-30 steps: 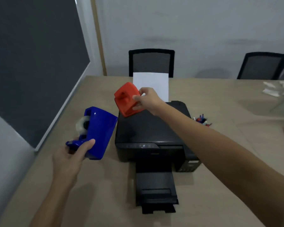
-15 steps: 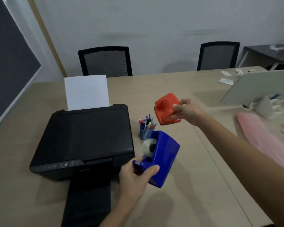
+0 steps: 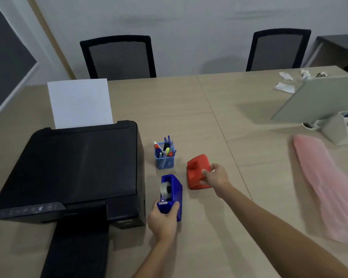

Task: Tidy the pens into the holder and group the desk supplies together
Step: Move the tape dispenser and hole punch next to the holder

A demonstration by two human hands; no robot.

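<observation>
A blue mesh pen holder [image 3: 164,161] full of several pens stands on the table just right of the printer. In front of it a blue tape dispenser [image 3: 173,194] rests on the table, and my left hand [image 3: 162,219] grips its near end. To its right sits a red hole punch [image 3: 196,169] on the table, with my right hand [image 3: 216,178] closed over its right side. Both items sit within a hand's width of the holder.
A black printer [image 3: 74,171] with a white sheet [image 3: 79,103] fills the left of the wooden table [image 3: 189,109]. A pink cloth [image 3: 329,187], a white organiser [image 3: 342,127] and a tilted grey panel [image 3: 319,97] lie at the right. Two chairs stand behind the table.
Both hands came down to the table: the tape dispenser and the red hole punch went from being held in the air to resting beside the pen holder. My view shifted right.
</observation>
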